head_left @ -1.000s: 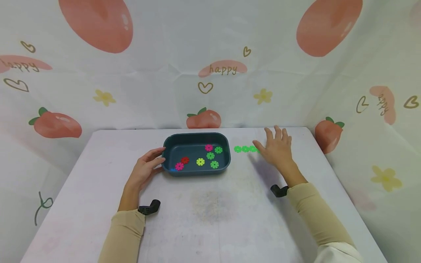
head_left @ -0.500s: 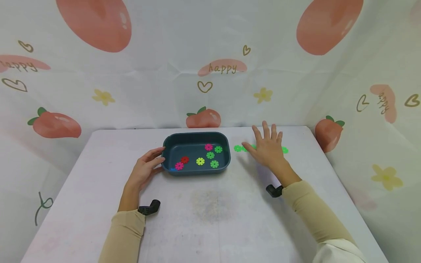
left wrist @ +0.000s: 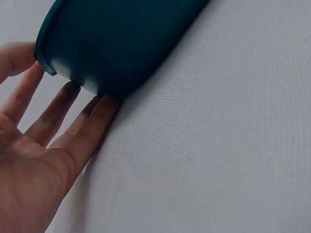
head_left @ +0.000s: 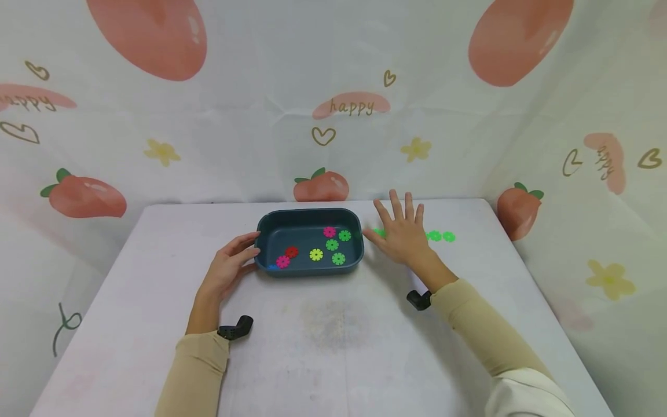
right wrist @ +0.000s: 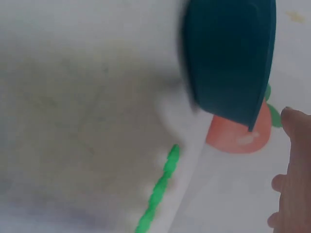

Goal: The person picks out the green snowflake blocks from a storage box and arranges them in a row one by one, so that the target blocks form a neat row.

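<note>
A dark teal tray (head_left: 307, 271) sits on the table, holding several small notched plastic discs: green (head_left: 338, 259), pink (head_left: 283, 262), red (head_left: 292, 252), yellow (head_left: 315, 255) and a blue one (head_left: 273, 267) at the near left corner. My left hand (head_left: 231, 265) rests its fingertips against the tray's left end; in the left wrist view the fingers reach fairly straight to its wall. With spread fingers, my right hand (head_left: 403, 236) hovers beside the tray's right end, the thumb tip close to the rim. Under it runs a row of green discs (head_left: 435, 236), partly hidden by the hand.
The white table (head_left: 333, 359) has a faint brownish stain in front of the tray. Behind its far edge hangs a printed cloth (head_left: 239, 156) with peach, heart and flower motifs. A black wrist camera (head_left: 418, 300) sits at the right cuff, another (head_left: 235, 328) at the left.
My right hand has moved left along the row of green discs towards the tray, uncovering the row's right end. The left hand and the tray have stayed in place.
</note>
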A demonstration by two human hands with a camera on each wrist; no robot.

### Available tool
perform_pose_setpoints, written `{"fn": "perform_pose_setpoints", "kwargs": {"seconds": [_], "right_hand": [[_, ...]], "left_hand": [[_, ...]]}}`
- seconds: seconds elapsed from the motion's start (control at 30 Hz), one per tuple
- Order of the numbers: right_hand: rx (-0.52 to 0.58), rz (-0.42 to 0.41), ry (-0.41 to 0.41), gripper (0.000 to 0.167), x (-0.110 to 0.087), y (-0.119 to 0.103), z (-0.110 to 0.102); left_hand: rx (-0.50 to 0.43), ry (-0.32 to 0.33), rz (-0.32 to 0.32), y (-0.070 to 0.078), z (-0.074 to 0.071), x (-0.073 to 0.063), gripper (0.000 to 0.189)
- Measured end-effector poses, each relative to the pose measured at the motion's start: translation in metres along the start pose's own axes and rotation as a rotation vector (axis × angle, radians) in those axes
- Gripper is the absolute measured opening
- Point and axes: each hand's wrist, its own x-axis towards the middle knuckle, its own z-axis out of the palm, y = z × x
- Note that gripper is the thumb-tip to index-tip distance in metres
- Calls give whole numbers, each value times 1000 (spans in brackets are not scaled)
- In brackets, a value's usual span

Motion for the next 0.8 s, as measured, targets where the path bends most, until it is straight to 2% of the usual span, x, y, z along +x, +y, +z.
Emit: {"fn": "perform_pose_setpoints", "kwargs": {"seconds": [0.2, 0.47, 0.8], "right_hand": [[-34, -37, 5, 88, 5, -15, -6], [-42, -106, -5, 86, 10, -32, -3], [-47, -201, 23, 86, 11, -54, -1]], "left_hand": [[-1, 2, -6, 0, 0, -1, 57], [-27, 7, -15, -3, -1, -1, 57], [-38, 9, 4, -5, 1, -1, 57]]}}
